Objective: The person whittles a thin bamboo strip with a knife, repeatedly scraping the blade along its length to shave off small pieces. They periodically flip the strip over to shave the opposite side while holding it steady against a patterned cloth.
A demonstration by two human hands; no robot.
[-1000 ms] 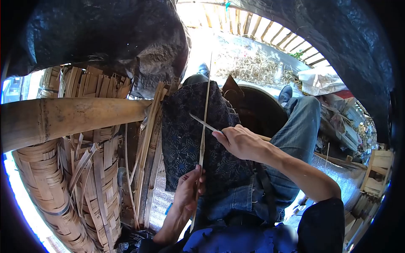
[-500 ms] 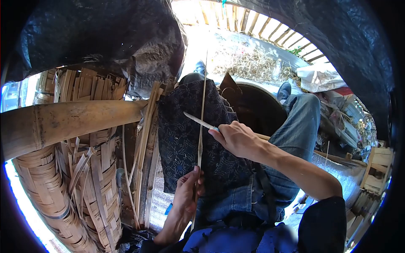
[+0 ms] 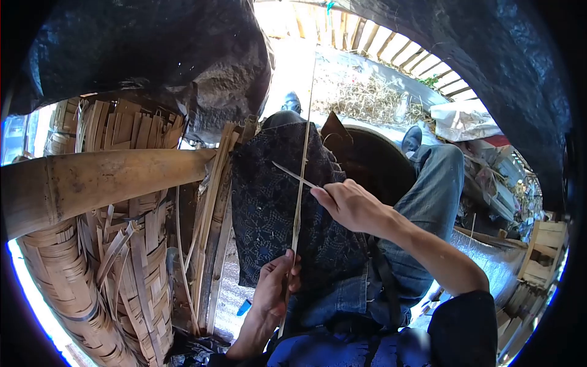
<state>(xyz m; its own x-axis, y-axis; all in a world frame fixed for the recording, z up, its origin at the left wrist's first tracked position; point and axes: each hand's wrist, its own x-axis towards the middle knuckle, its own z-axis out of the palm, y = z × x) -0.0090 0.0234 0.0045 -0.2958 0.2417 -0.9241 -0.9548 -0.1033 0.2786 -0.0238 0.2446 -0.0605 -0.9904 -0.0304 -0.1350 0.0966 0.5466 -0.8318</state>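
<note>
**Shade close in, glare at twelve o'clock**

Dark sheeting (image 3: 153,55) hangs at ten to eleven o'clock, and dry straw (image 3: 367,101) lies in the bright light between one and two. I look down onto a patterned cloth (image 3: 260,208) spread over the lap.

The thin strip (image 3: 298,214) stands over that cloth, running from six o'clock up to just past twelve. The fingers of my left hand (image 3: 273,281), just past six, are pinched on its lower part. The fingers of my right hand (image 3: 351,205), between three and four, are wrapped round the knife (image 3: 288,172), whose tip points to ten. The blade crosses the strip; I can't tell how hard it bears.

I'd hold the blade shallow, press lightly and evenly, and have the left thumb well below the edge. A steep angle could bite in and split the strip.

The bamboo pole (image 3: 122,177) at nine, with upright bamboo lengths (image 3: 211,214) nearer in, limits sweeps leftward. At three, the jeans knee (image 3: 443,177) crowds the right forearm. The freest line looks to be toward twelve, along the strip.
</note>
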